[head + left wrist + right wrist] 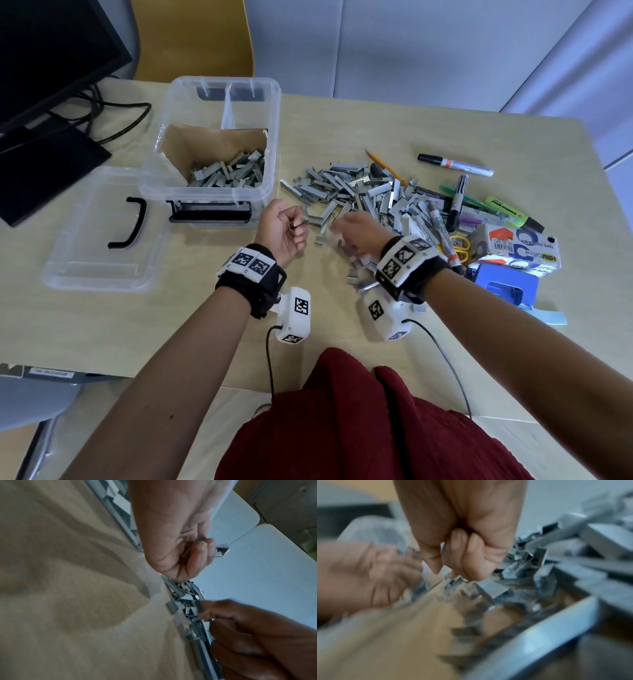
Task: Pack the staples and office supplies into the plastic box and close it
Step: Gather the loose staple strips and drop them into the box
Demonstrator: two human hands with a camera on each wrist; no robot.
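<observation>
The box (pixel 212 144) stands open near the table's (pixel 102 329) far left corner, a brown paper (pixel 205 144) lining it and a heap of staples lying in its near right part. Its lid (pixel 102 240) lies flat on the table just beside it, toward the left edge. The main staple pile (pixel 363 195) spreads over the table's middle, right of the box.

The left hand (pixel 284 229) is curled, palm up, just before the box's near right corner, its fingers closed on a staple strip (pixel 222 550) that sticks out past them. The right hand (pixel 356 233) is at the pile's near edge, fingers bent down among the staples; blur hides whether it has hold of any.

Toward the right edge lie markers (pixel 455 164), a pencil (pixel 380 161), a highlighter (pixel 513 212), scissors (pixel 460 246), a tape box (pixel 524 250) and a blue hole punch (pixel 503 284).
</observation>
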